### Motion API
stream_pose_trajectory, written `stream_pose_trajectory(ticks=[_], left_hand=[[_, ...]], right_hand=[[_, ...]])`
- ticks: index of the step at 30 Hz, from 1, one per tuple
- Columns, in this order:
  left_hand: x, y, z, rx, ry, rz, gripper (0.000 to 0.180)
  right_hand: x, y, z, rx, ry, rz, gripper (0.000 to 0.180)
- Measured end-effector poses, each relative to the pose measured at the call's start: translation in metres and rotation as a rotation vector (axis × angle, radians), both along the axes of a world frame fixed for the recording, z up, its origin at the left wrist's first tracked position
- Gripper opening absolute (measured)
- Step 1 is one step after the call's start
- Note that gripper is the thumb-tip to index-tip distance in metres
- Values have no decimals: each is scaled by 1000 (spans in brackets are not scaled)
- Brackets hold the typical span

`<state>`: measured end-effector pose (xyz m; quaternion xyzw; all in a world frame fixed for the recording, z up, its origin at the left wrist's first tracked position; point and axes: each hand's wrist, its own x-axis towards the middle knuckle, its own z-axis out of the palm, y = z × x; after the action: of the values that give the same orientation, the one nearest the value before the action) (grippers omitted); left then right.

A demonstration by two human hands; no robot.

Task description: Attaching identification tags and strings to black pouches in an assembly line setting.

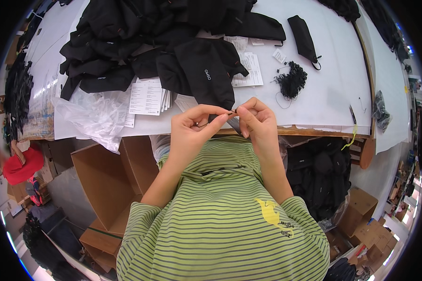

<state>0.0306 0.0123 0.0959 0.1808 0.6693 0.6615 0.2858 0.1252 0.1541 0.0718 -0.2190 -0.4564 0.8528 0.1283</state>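
Pinching with both hands, I hold a tiny dark thing right between them. My left hand (192, 127) has its thumb and first finger shut tight on one end. My right hand (258, 122) has its thumb and first finger shut on the other end. The fingertips of both hands almost touch. The tiny piece (232, 112) looks like a thin string or tag pin with a bit of red on it. It is too small for me to tell more. It lies sideways, from one hand across to the other, so no hand is nearer than the other.

Just under my fingers a black cloth pouch (210, 75) hangs down from the edge of the counter (328, 93). The tiny piece sits at the lower tip of this pouch, close to my chest.

Past my hands, on the counter, white paper tags (147, 96) lie just beyond my left hand. More white tags (251, 68) lie beyond my right hand. A little heap of black strings (291, 79) sits farther off, out past my right hand. One more black pouch (304, 37) lies alone, well beyond the strings. A big pile of black pouches (126, 42) fills the far side, past my left hand. A crumpled clear plastic bag (96, 117) hangs off the counter edge out to my left. An open cardboard box (108, 182) stands below my left arm.
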Motion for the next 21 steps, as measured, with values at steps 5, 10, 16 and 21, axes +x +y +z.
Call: stream_pose_trajectory(ticks=[5,10,16,21], left_hand=[[1,0,-2,-60,83,-6,9],[1,1,-3,-62,98,14,11],[2,0,0,-110,180,-3,9],[2,0,1,-104,171,18,10]], right_hand=[[0,-4,-2,-9,-32,-11,13],[-1,-6,-1,-22,-47,-39,15],[-2,-9,5,129,-58,-8,13],[-2,-8,0,82,-19,-19,13]])
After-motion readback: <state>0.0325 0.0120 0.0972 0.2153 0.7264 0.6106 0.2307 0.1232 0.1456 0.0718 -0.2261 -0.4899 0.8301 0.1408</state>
